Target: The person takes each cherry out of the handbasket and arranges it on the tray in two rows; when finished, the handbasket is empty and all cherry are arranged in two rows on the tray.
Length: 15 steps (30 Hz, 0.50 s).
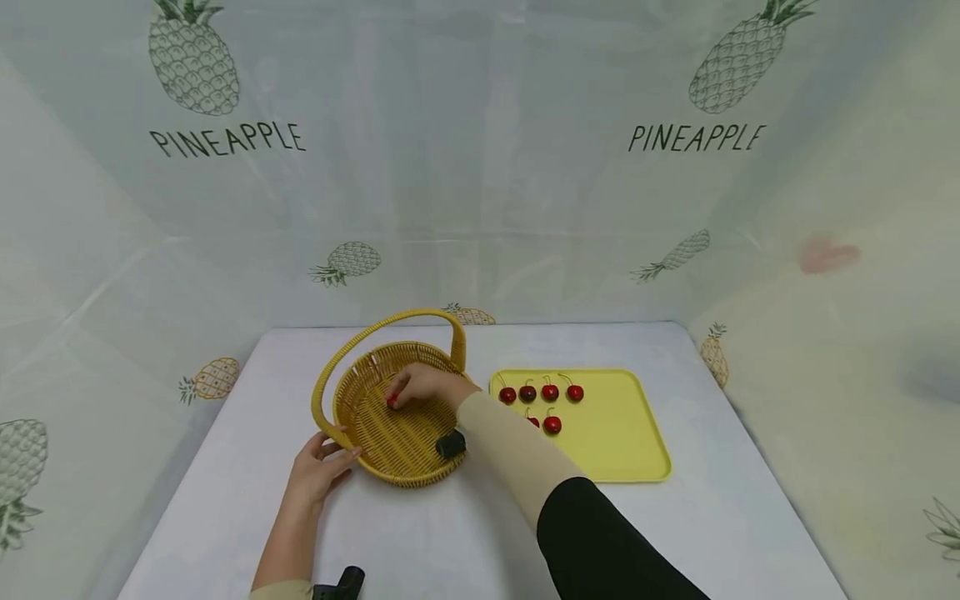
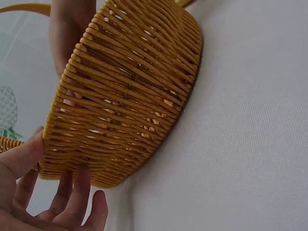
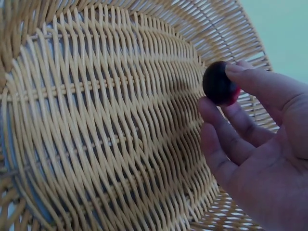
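Note:
A woven yellow-brown basket (image 1: 397,450) with a tall arched handle stands left of the middle of the white table. My left hand (image 1: 320,475) grips its near left side by the foot of the handle; in the left wrist view the thumb lies at the rim and the fingers press the outer wall. Inside the basket, my right hand (image 1: 422,385) pinches a dark red cherry (image 3: 221,84) between thumb and fingertips, low over the woven floor. Several more cherries (image 1: 550,392) with stems sit on a yellow tray (image 1: 622,433) to the right, one partly covered by the right sleeve.
The right forearm in a beige and black sleeve (image 1: 517,450) crosses over the tray's left near corner. A small black device (image 1: 451,444) sits at the right wrist, over the basket. Pale pineapple-printed sheeting (image 1: 480,167) rises behind and beside the table.

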Available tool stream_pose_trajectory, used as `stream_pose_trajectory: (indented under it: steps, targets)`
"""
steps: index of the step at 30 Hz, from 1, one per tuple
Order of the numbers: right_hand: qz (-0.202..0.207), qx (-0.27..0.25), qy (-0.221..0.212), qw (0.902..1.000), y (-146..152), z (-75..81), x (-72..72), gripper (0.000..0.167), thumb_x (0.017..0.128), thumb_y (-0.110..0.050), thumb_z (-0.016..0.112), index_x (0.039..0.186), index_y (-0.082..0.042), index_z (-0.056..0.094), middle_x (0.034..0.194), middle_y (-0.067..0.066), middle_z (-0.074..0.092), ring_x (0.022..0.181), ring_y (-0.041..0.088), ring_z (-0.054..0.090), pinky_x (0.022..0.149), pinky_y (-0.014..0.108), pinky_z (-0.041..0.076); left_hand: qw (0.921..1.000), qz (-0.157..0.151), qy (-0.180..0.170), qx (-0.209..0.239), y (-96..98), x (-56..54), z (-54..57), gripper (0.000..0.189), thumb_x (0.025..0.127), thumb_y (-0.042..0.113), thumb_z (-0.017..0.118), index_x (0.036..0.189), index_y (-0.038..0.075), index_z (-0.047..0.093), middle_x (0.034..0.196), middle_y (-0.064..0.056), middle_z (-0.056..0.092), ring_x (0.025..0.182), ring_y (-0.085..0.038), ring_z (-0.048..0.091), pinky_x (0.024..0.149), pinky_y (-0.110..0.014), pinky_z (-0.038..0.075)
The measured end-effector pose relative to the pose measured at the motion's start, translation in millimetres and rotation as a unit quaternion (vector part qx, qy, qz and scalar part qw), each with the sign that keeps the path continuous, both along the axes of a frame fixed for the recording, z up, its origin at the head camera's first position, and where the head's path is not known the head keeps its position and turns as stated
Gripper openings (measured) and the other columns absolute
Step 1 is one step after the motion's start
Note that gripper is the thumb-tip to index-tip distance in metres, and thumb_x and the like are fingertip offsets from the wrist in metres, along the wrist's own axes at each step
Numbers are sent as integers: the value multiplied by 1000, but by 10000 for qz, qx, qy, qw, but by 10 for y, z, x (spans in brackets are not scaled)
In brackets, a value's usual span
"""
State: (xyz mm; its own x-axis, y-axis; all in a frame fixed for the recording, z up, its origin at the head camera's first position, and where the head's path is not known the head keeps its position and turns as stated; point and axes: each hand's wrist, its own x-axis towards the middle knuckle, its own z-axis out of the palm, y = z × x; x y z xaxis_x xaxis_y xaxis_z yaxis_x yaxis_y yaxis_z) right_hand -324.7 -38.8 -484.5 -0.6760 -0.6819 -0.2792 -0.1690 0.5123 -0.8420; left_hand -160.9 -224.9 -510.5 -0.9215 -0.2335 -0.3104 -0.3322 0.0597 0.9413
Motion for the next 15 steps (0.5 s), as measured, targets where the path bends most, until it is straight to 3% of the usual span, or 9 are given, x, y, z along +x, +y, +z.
stream_pose_trajectory:
  steps: [6,15]
  targets:
    - [74,-112,-299,9995,105,24,10,19,89,4,67,106,-1,72,95,3,69,84,11,63,79,31,55,10000,-66,-23,44,0,-12,-3,58,88,6,72,139,2,43,133,-26,45,90,-12,62,93,-42,51]
    - [-19,-212,-227,9995,259,119,69,17,88,0,70,104,-4,73,95,3,65,84,13,61,83,40,55,9998,-127,-81,130,-13,-2,-4,59,89,6,71,140,3,41,134,-23,43,91,-11,61,92,-39,51]
